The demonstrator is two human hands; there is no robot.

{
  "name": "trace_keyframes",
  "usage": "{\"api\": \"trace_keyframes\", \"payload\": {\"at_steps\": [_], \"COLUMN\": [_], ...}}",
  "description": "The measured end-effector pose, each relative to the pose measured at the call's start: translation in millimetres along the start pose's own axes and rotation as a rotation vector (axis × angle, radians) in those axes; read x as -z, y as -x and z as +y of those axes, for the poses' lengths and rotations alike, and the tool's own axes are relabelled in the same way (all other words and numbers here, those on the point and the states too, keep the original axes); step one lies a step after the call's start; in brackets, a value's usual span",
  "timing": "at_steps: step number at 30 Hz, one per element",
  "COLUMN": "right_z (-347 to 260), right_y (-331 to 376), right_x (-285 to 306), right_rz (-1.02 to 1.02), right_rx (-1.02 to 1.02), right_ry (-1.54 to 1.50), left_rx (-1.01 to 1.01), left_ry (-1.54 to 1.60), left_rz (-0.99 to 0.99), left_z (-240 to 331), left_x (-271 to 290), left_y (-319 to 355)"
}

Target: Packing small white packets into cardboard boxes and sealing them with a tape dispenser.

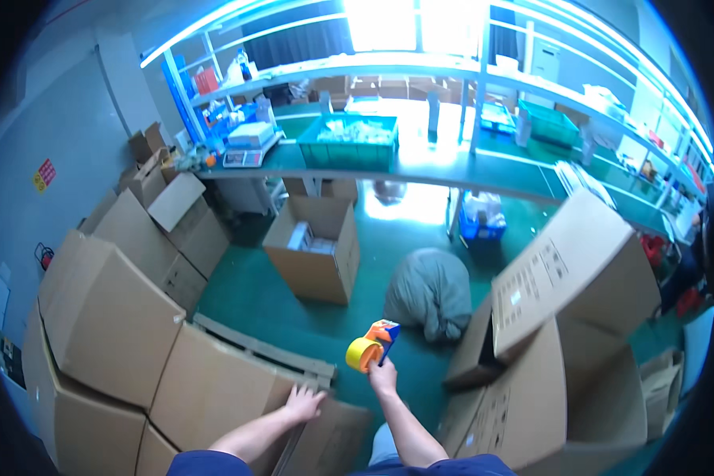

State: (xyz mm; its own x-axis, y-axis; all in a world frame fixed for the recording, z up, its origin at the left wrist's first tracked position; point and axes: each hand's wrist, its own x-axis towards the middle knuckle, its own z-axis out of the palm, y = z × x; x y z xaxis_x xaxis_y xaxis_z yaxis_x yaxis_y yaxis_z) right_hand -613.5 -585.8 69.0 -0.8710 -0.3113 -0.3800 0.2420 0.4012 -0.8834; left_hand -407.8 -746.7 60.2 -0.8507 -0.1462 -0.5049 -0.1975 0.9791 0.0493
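Note:
In my right hand [383,378] is a tape dispenser [388,335] with an orange and blue body and a wide roll of yellow tape; the fingers wrap round its handle. It is held up over the green floor, apart from the boxes. My left hand [303,404] lies with fingers stretched out on the edge of a large brown cardboard box [214,377] at lower left. Beside that hand a cardboard flap [333,436] hangs out toward me.
Large cartons [115,313] are stacked at left. Open cartons [563,278] lean at right. Ahead stand an open box [309,270] with small white boxes inside and a grey-green sack [430,289]. A workbench [432,168] with a green crate [347,155] crosses the back.

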Motion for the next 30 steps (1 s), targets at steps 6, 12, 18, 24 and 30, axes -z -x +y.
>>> {"api": "trace_keyframes", "payload": {"at_steps": [6,12,18,24,30], "right_z": [-117.5,-115.8,-172.9,-210.4,-293.1], "right_y": [-124.9,-214.8,-296.8,-402.6,-547.1], "right_x": [-43.3,-149.4,-178.1,-194.8,-289.0], "right_rz": [-0.228,-0.473,-0.600,-0.566,-0.528], "right_rx": [0.003,-0.044,0.009,0.093,0.097], "right_ry": [-0.099,-0.024,0.321,0.458,0.436], "left_rx": [-0.044,-0.038,-0.049,0.103,0.181], "left_ry": [-0.121,-0.301,0.008,0.183,0.329], "left_rz": [0.038,-0.174,-0.281,-0.383,-0.385], "left_z": [-21.7,-14.7,-43.0,-130.7,-202.2], "left_x": [19.5,2.3,-20.8,23.7,95.2], "left_y": [-14.1,-32.0,-70.8,63.6,65.4]}}
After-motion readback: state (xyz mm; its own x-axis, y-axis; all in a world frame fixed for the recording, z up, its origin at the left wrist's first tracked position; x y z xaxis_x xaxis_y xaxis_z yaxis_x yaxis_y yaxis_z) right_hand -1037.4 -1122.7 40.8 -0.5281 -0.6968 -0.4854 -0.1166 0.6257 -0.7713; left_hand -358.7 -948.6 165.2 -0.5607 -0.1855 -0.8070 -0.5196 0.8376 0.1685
